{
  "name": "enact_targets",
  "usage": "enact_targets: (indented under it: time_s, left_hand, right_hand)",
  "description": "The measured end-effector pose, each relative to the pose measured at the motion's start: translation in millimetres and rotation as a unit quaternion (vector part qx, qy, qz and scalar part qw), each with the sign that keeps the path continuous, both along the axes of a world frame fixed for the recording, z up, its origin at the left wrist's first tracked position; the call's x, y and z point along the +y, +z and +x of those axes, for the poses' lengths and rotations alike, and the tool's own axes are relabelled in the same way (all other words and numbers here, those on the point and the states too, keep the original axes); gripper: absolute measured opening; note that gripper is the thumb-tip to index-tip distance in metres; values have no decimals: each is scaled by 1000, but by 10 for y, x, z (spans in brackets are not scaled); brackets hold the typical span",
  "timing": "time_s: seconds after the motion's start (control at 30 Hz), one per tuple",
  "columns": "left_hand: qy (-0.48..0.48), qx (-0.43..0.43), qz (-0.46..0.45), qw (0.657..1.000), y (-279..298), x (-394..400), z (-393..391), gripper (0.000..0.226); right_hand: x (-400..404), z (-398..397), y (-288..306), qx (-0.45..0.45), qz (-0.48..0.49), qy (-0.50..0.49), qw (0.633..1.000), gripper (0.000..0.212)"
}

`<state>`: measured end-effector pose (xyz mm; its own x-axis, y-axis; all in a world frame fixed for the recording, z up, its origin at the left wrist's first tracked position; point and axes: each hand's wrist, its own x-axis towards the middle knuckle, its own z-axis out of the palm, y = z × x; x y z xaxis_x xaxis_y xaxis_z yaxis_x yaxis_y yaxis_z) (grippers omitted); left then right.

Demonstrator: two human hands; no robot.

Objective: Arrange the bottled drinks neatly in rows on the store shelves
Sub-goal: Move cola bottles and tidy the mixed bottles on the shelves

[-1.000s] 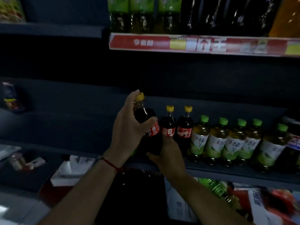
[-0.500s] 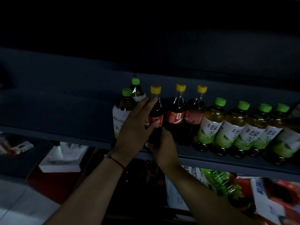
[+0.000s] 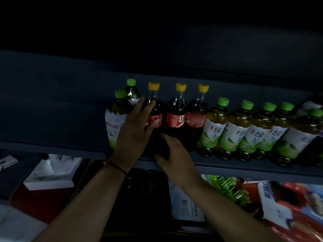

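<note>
On the dark shelf stands a row of bottles. The leftmost yellow-capped cola bottle has my left hand lying against its left front, fingers fairly straight, thumb on the red label. My right hand grips its base at the shelf's front edge. Two more cola bottles stand right beside it, followed by several green tea bottles. To the left are two green-capped bottles, one behind the other.
The shelf stretches bare to the left of the bottles. Below it are a white tissue box, a white bag, a green bottle pack and red and blue boxes.
The cola bottle went from lifted to standing on the shelf beside the other two. My left hand's fingers have straightened on it. The view has dropped and moved closer.
</note>
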<state>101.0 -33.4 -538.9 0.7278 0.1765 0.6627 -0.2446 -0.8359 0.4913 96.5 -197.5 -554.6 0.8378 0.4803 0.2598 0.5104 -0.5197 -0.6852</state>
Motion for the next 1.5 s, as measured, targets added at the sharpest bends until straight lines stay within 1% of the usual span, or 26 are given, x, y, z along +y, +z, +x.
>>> enact_targets:
  time_s: [0.1,0.17,0.27,0.3,0.37,0.47,0.53,0.57,0.63,0.67,0.73,0.83,0.93,1.03,1.13,1.17,1.23,1.27,1.33,1.37,1.4,1.43,1.47,1.5]
  left_hand:
    - [39,-8,25,999,36,-38,-54,64]
    - [59,-31,54,996,100,-78,-121,60]
    - [84,-75,105,988,270,-211,-259,55]
    - [87,-75,130,985,344,-298,-283,56]
    - [79,-42,194,977,481,-513,-264,61]
    - [47,-14,287,957,663,-842,-72,76]
    - [51,5,331,942,852,-1008,55,87]
    - [64,28,350,934,934,-1059,120,92]
    - [91,75,386,915,1058,-1109,256,100]
    - [100,90,404,905,1089,-1113,311,103]
    - [106,108,436,887,1106,-1100,387,106]
    - [107,118,458,875,1072,-1072,438,105]
    - [112,102,458,876,1028,-1066,431,105]
    - [112,102,453,879,973,-1081,402,105]
    - [109,91,452,881,929,-1112,340,101]
    - [101,80,450,884,907,-1130,293,98]
    - [62,65,422,902,847,-1194,184,92]
    - [32,80,393,916,826,-1247,105,92]
    - [-28,143,321,936,787,-1361,-50,93]
    - [-61,183,272,943,779,-1413,-121,95]
    - [-107,218,197,950,793,-1470,-212,97]
    - [-161,236,101,953,829,-1524,-309,99]
    - [-213,235,3,948,874,-1572,-408,99]
    - [-249,225,-73,939,934,-1614,-512,96]
  right_hand:
    - [-340,-59,274,-38,-29,4,999,64]
    - [-581,-74,436,-70,-52,-5,996,63]
    - [-867,-50,672,-146,-120,-26,982,63]
    - [-945,-14,749,-172,-145,-38,974,64]
    - [-1053,82,909,-212,-197,-65,955,69]
    - [-1115,260,1131,-210,-250,-103,940,74]
    - [-1125,376,1252,-158,-239,-121,951,78]
    - [-1125,441,1286,-122,-219,-124,960,80]
    - [-1138,551,1351,-79,-175,-118,974,81]
    - [-1146,599,1364,-67,-162,-112,978,78]
    - [-1154,660,1355,-51,-158,-99,981,67]
    - [-1185,654,1292,-75,-145,-116,980,45]
    - [-1212,590,1241,-114,-111,-136,978,32]
    - [-1231,527,1227,-141,-91,-143,975,31]
    - [-1227,491,1277,-123,-118,-146,974,36]
    - [-1226,484,1312,-119,-137,-148,972,38]
    - [-1252,468,1383,-106,-165,-149,969,40]
    - [-1290,439,1419,-97,-172,-145,969,41]
    - [-1396,344,1498,-83,-166,-133,974,39]
    - [-1458,282,1545,-83,-149,-129,977,37]
    - [-1523,205,1610,-88,-123,-127,980,34]
    - [-1579,118,1689,-94,-97,-126,983,29]
    - [-1625,26,1781,-101,-75,-124,984,24]
    - [-1672,-86,1886,-109,-59,-118,985,21]
